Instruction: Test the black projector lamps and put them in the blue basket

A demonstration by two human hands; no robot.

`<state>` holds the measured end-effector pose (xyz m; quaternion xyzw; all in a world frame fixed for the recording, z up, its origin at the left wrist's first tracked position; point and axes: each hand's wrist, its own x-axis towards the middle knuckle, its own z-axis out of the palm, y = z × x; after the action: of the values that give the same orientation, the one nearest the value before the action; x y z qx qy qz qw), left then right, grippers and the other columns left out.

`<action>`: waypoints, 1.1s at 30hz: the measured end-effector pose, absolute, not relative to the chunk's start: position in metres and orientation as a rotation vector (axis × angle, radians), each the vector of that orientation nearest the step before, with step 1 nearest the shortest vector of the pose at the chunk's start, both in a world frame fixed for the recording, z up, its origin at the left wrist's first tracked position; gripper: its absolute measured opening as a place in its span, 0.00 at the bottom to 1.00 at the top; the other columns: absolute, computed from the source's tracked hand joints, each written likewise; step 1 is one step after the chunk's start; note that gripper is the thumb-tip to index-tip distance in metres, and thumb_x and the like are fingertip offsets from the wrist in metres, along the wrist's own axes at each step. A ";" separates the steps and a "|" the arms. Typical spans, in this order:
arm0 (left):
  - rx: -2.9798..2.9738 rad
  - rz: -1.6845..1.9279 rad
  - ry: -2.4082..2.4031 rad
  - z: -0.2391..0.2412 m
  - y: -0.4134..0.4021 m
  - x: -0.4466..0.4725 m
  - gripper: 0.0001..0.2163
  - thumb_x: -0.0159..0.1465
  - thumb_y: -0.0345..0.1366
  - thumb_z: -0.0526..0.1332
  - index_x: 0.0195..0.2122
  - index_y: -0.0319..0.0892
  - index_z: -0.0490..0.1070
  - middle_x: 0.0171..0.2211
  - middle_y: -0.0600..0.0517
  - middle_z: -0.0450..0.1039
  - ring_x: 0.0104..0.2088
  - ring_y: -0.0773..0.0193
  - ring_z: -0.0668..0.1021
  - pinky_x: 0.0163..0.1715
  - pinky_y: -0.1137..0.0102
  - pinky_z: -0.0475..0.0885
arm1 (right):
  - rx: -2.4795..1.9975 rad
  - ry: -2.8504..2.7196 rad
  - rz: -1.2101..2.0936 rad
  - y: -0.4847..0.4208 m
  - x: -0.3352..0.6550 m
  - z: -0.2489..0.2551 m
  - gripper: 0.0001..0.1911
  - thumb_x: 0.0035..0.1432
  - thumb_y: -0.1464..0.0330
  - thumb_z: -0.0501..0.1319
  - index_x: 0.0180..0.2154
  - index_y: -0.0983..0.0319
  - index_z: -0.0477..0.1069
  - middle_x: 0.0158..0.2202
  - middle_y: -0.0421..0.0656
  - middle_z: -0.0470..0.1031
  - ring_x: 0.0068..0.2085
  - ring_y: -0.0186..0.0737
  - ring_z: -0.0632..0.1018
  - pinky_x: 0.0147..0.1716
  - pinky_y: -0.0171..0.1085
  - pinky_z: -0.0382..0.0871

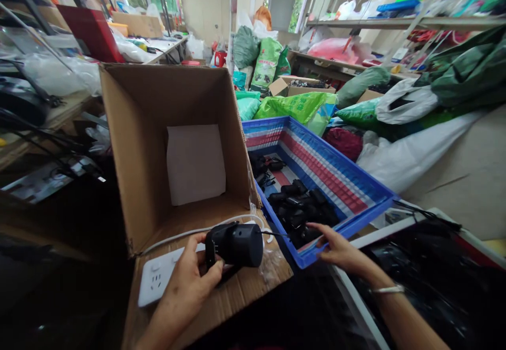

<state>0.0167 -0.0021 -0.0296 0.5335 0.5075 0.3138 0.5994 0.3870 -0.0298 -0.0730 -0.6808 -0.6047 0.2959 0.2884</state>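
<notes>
My left hand point(185, 287) grips a round black power adapter point(235, 244) with plug pins on its left end, held just above a white power strip point(156, 279). The strip lies on the front flap of an open cardboard box point(134, 144). My right hand point(336, 247) reaches into a blue plastic crate point(356, 186) at its near rim, fingers stretched over a heap of several black adapters point(300, 207). A thin black lead runs from the held adapter toward the crate.
A white sheet point(195, 163) leans inside the cardboard box. Green and white sacks point(296, 105) are piled behind the crate. Cluttered shelves point(395, 23) run along the right and back. Black goods in plastic point(427, 271) lie at lower right.
</notes>
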 end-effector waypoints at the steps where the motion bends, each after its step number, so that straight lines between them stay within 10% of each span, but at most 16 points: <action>1: 1.181 0.733 1.131 -0.030 -0.001 0.016 0.19 0.57 0.37 0.59 0.47 0.44 0.54 0.32 0.50 0.75 0.36 0.55 0.78 0.38 0.64 0.69 | -1.795 -1.640 0.811 -0.031 0.381 -0.089 0.34 0.37 0.74 0.62 0.52 0.62 0.66 0.39 0.44 0.70 0.29 0.35 0.72 0.27 0.35 0.70; 13: 1.021 0.740 0.952 -0.026 -0.002 -0.002 0.24 0.54 0.36 0.61 0.49 0.44 0.52 0.28 0.53 0.73 0.29 0.59 0.78 0.32 0.66 0.69 | -1.762 -1.465 0.493 0.031 0.333 -0.135 0.07 0.48 0.66 0.56 0.28 0.62 0.71 0.30 0.45 0.68 0.33 0.43 0.72 0.35 0.41 0.67; 19: 0.778 1.021 1.004 -0.020 0.005 -0.025 0.18 0.50 0.31 0.65 0.39 0.43 0.58 0.27 0.54 0.74 0.29 0.60 0.78 0.30 0.68 0.71 | -1.609 -1.474 0.741 0.035 0.284 -0.083 0.11 0.55 0.60 0.55 0.29 0.61 0.64 0.20 0.37 0.66 0.20 0.34 0.69 0.20 0.33 0.64; 33: 0.468 1.229 0.851 -0.041 0.015 -0.029 0.20 0.45 0.25 0.65 0.39 0.43 0.62 0.33 0.52 0.75 0.33 0.60 0.76 0.29 0.65 0.74 | -1.326 -1.951 0.878 0.033 0.230 -0.074 0.06 0.56 0.68 0.58 0.27 0.61 0.68 0.25 0.40 0.69 0.28 0.38 0.70 0.29 0.35 0.63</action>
<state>-0.0293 0.0145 -0.0414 0.2107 0.3831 0.5537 0.7087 0.2304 0.0332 -0.0735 -0.5014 -0.7377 0.3320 0.3070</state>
